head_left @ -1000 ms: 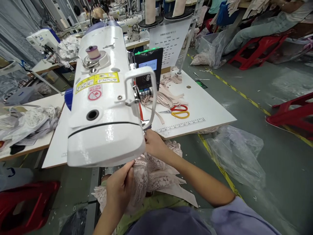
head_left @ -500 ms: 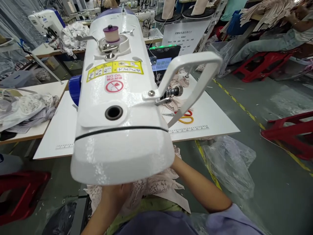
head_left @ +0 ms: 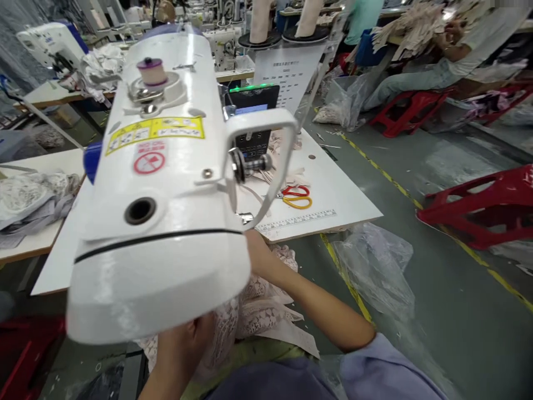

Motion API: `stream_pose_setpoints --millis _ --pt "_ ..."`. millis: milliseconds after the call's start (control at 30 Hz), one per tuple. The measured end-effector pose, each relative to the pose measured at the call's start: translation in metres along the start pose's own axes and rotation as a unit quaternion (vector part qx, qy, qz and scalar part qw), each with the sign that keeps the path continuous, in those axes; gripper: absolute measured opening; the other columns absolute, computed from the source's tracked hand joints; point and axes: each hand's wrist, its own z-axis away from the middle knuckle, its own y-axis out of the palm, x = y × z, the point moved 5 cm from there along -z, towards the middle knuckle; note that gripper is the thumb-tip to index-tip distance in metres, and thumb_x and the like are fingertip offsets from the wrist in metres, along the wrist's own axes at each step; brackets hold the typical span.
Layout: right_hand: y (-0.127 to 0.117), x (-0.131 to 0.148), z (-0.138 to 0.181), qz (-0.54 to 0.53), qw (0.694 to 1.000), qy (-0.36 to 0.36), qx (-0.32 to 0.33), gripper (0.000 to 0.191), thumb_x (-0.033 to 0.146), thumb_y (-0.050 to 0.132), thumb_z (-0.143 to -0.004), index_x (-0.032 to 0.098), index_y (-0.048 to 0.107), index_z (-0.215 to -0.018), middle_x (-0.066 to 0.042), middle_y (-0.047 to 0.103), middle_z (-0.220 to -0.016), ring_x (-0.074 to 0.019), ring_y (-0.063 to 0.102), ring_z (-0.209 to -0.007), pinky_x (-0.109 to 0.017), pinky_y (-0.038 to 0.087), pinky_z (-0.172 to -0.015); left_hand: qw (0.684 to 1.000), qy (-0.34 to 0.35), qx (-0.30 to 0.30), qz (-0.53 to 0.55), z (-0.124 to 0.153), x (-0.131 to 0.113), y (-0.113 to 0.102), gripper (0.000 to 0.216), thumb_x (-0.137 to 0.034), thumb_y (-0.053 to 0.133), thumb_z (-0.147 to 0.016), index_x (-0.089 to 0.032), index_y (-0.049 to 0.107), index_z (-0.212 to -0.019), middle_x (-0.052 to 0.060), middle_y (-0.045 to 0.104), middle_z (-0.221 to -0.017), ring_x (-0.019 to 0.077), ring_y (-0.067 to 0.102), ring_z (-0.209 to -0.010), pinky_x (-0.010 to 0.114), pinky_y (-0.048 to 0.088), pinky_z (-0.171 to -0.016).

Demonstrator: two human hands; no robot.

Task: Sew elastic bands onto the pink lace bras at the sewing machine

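A white sewing machine head [head_left: 166, 300] fills the left and middle of the view and covers much of both hands. My left hand [head_left: 194, 339] is below its front end, its visible fingers curled against a pale pink lace garment [head_left: 260, 316]. The garment hangs over my lap, with loose strips trailing to the right. My right hand [head_left: 259, 254] reaches behind the machine head's right side, at the table's front edge. Its fingers are hidden, so its grip does not show. The needle area is also out of sight.
Scissors with red and yellow handles [head_left: 297, 197] lie on the white table [head_left: 333, 183], behind a ruler strip [head_left: 300, 220]. A small control screen [head_left: 254, 116] stands behind the machine. Red stools [head_left: 483, 205] and a clear plastic bag [head_left: 375, 266] are to the right. A person sits beyond.
The view has swung right, so the machine appears farther left. My right hand has moved forward and up to the table edge beside the machine head. My left hand stays low by the lace.
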Motion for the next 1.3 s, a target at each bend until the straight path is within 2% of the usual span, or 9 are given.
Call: stream_pose_setpoints --millis 100,233,367,433,567,800,1133,1233,1300 --pt "0.001 -0.003 0.001 -0.026 0.999 -0.015 -0.025 0.021 0.011 0.06 -0.079 0.022 0.068 -0.094 -0.005 0.064 -0.108 -0.022 0.061 -0.096 -0.031 0.052 -0.077 0.998 0.013 -0.019 -0.05 -0.004 -0.004 -0.007 0.033 -0.034 0.045 -0.096 -0.022 0.075 -0.106 0.006 0.079 -0.096 0.0213 0.075 -0.074 0.025 0.053 -0.06" --pt "0.003 -0.007 0.002 -0.048 0.997 -0.01 -0.052 0.016 0.011 0.062 -0.079 0.021 0.068 -0.09 -0.005 0.064 -0.106 -0.0192 0.06 -0.09 -0.028 0.049 -0.079 0.997 0.016 -0.016 -0.071 -0.008 -0.008 -0.01 0.034 -0.036 0.044 -0.098 -0.022 0.074 -0.105 0.004 0.08 -0.094 0.0172 0.073 -0.065 0.023 0.048 -0.052" --pt "0.003 -0.005 0.003 -0.048 0.997 -0.011 -0.056 0.009 0.016 0.062 -0.082 0.02 0.067 -0.089 -0.004 0.062 -0.101 -0.0167 0.058 -0.082 -0.027 0.047 -0.075 0.995 -0.023 -0.047 -0.09 -0.003 0.002 -0.011 0.032 -0.04 0.047 -0.097 -0.022 0.072 -0.105 0.003 0.079 -0.086 0.0152 0.07 -0.057 0.022 0.045 -0.049" --pt "0.002 -0.005 0.003 -0.044 0.998 -0.011 -0.053 0.008 0.017 0.062 -0.082 0.02 0.067 -0.088 -0.003 0.06 -0.099 -0.0156 0.056 -0.079 -0.026 0.045 -0.074 0.993 -0.053 -0.06 -0.087 0.001 0.007 -0.011 0.03 -0.041 0.048 -0.096 -0.022 0.071 -0.1 0.002 0.078 -0.081 0.0148 0.069 -0.056 0.022 0.045 -0.05" --pt "0.001 -0.005 0.004 -0.05 0.998 -0.005 -0.046 0.008 0.017 0.063 -0.082 0.019 0.067 -0.088 -0.003 0.059 -0.099 -0.015 0.055 -0.078 -0.025 0.044 -0.075 0.993 -0.087 -0.048 -0.069 0.002 0.01 -0.007 0.028 -0.041 0.049 -0.095 -0.023 0.07 -0.089 0.002 0.076 -0.077 0.0136 0.065 -0.051 0.022 0.041 -0.046" --pt "-0.002 -0.006 0.005 -0.06 0.997 -0.008 -0.044 0.012 0.014 0.062 -0.079 0.019 0.068 -0.088 -0.002 0.058 -0.099 -0.0142 0.053 -0.076 -0.025 0.044 -0.073 0.996 -0.079 -0.035 -0.033 -0.006 0.001 -0.003 0.025 -0.039 0.051 -0.094 -0.023 0.069 -0.085 0.001 0.073 -0.067 0.0144 0.062 -0.047 0.023 0.038 -0.044" --pt "-0.004 -0.005 0.006 -0.083 0.995 -0.02 -0.048 0.011 0.011 0.061 -0.076 0.019 0.065 -0.082 -0.003 0.06 -0.102 -0.0139 0.051 -0.074 -0.025 0.043 -0.071 0.992 -0.121 -0.033 -0.014 -0.008 -0.004 -0.003 0.028 -0.044 0.051 -0.093 -0.023 0.067 -0.084 0.002 0.072 -0.068 0.0161 0.062 -0.049 0.025 0.039 -0.044" --pt "-0.003 -0.008 0.007 -0.089 0.995 -0.018 -0.05 0.012 0.011 0.06 -0.076 0.019 0.065 -0.083 -0.002 0.059 -0.102 -0.0137 0.05 -0.073 -0.025 0.043 -0.071 0.991 -0.134 -0.015 -0.01 -0.007 0.0 -0.002 0.031 -0.044 0.052 -0.091 -0.024 0.063 -0.072 0.004 0.074 -0.075 0.0186 0.068 -0.059 0.025 0.04 -0.045" --pt "-0.002 -0.01 0.008 -0.093 0.994 -0.015 -0.053 0.014 0.01 0.059 -0.075 0.019 0.064 -0.084 -0.002 0.059 -0.101 -0.0136 0.05 -0.072 -0.025 0.042 -0.07 0.988 -0.155 -0.002 0.013 -0.007 0.004 -0.001 0.031 -0.045 0.053 -0.091 -0.023 0.062 -0.07 0.006 0.074 -0.078 0.0217 0.071 -0.071 0.025 0.046 -0.051"
